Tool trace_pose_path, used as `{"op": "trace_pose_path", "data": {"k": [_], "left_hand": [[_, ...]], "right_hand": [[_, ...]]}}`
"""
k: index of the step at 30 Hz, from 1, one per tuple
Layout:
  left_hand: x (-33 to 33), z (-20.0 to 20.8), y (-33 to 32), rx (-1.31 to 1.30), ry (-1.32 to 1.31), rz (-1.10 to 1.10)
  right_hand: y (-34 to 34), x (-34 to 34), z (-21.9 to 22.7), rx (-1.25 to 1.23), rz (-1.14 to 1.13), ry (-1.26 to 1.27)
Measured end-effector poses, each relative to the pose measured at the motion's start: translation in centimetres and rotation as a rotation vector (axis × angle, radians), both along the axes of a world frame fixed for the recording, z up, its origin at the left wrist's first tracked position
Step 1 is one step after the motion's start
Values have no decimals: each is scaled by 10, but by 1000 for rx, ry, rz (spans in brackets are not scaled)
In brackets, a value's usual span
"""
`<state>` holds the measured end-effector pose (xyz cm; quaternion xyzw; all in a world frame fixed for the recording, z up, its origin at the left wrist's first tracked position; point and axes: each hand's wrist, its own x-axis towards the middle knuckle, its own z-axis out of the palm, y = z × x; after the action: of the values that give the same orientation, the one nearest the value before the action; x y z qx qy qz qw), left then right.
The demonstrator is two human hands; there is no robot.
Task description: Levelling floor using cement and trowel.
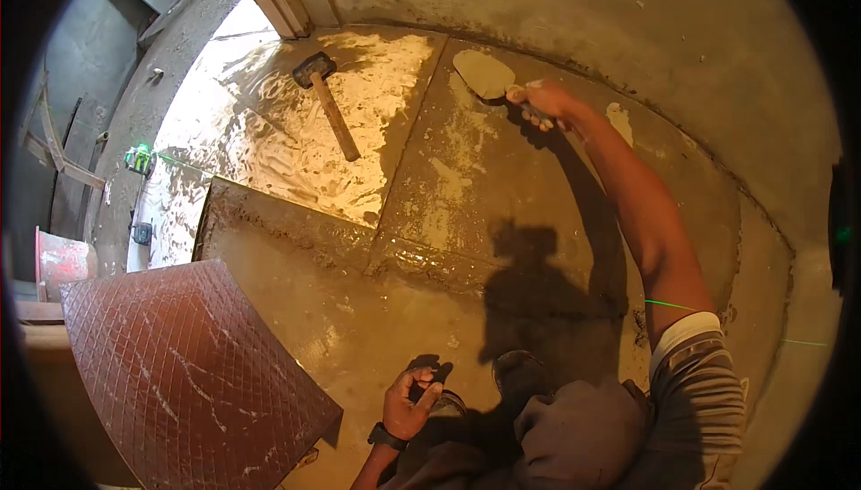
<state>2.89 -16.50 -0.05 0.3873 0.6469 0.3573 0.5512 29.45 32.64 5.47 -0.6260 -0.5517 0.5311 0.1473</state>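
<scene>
My right hand [545, 104] is closed around the handle of a trowel [484, 74]. The trowel's rounded blade, coated in pale wet mortar, is over the far tile beside the wall base. My left hand [411, 405], with a dark band at the wrist, hangs low near my shoes, its fingers loosely curled and the thumb apart. Nothing shows between them. Beneath the trowel, a large floor tile [529, 185] carries smears of wet cement. On the sunlit tile [377, 167] to its left lies a mallet [330, 109] with a dark head and wooden handle.
A reddish-brown tile [197, 373] with a scored grid stands tilted at lower left. Beyond it are a white-and-red bucket [65, 261] and a device glowing green [140, 159]. A small dark object [142, 233] sits nearby. The wall [628, 6] bounds the far and right sides.
</scene>
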Motion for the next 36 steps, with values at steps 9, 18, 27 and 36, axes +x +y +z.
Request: {"op": "trace_pose_path", "data": {"k": [9,18,27,36], "left_hand": [[5,-13,27,27,62,-10],[2,-25,37,24,82,-7],[1,-21,43,44,114,-34],[-7,-25,33,13,106,-28]], "right_hand": [[59,2,-16,-117,-98,46],[61,-7,-31,-62,-44,64],[75,-16,-32,-107,-41,72],[66,-35,-28,-115,-69,106]]}}
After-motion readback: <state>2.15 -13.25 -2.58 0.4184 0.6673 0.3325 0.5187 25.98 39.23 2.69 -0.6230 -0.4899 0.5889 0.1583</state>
